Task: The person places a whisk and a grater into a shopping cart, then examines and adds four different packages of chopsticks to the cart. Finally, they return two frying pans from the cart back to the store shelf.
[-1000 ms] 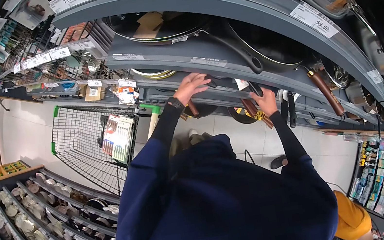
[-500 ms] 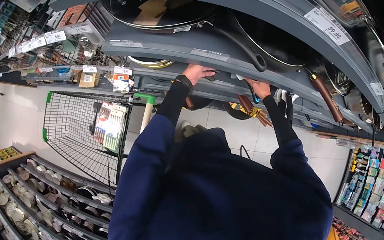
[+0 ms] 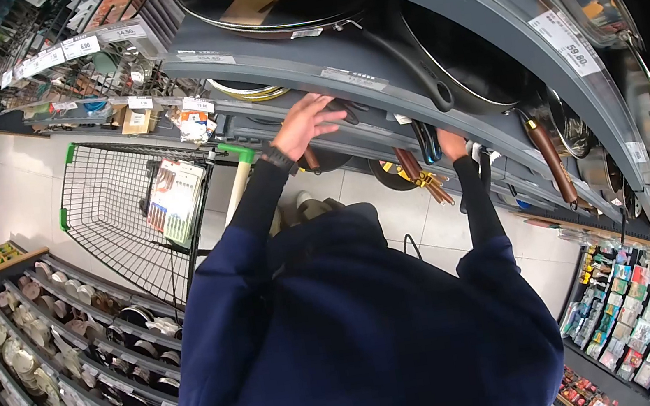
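Note:
My left hand (image 3: 308, 128) is open at the front of a shelf, fingers spread, close to a dark pan handle (image 3: 344, 111). My right hand (image 3: 452, 143) reaches in under the edge of the shelf above, and its fingers are hidden there. Beside it, dark handles with blue edging (image 3: 428, 141) stick out from the shelf. Brown wooden-looking handles (image 3: 419, 175) with yellow tags hang lower, between my two hands. Over my right hand, the black handle (image 3: 434, 92) of a large frying pan (image 3: 459, 59) juts past the upper shelf.
A wire shopping cart (image 3: 121, 198) with green corners stands to my left, a packaged knife set (image 3: 176, 199) in it. Racks of dishes (image 3: 71, 347) fill the lower left. A brown-handled pan (image 3: 552, 163) protrudes at right. A glass-lidded pan (image 3: 272, 3) sits on the upper shelf.
My left hand has drawn back left from the shelf and its fingers have spread. My right hand has moved slightly right and deeper under the shelf edge, away from the blue-edged handles.

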Action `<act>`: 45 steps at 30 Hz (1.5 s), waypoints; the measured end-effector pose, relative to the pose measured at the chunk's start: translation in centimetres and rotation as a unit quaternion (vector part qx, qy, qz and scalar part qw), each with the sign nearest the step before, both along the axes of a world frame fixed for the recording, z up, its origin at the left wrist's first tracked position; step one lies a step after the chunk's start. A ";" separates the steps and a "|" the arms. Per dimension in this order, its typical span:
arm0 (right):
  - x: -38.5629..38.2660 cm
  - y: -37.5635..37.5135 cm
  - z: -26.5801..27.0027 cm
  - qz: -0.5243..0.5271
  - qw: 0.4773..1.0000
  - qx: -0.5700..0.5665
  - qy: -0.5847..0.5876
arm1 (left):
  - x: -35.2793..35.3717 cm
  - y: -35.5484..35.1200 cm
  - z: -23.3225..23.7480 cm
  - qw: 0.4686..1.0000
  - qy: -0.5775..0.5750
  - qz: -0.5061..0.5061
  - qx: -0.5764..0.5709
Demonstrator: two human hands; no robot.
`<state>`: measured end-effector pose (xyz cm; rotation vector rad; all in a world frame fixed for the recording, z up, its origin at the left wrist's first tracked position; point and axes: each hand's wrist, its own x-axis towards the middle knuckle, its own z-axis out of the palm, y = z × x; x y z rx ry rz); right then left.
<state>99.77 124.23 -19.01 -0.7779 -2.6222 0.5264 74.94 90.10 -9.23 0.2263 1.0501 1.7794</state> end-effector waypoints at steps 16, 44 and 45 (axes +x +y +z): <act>-5.1 -28.7 7.6 0.257 0.944 -0.192 0.080 | 11.8 -29.3 2.8 0.761 0.317 0.335 -0.457; -37.1 -53.0 5.6 0.832 0.522 0.163 -0.101 | 11.0 -47.8 -2.9 0.564 0.474 0.179 -0.652; -37.7 -54.2 5.5 0.836 0.514 0.165 -0.095 | 10.4 -48.9 -2.9 0.568 0.474 0.181 -0.648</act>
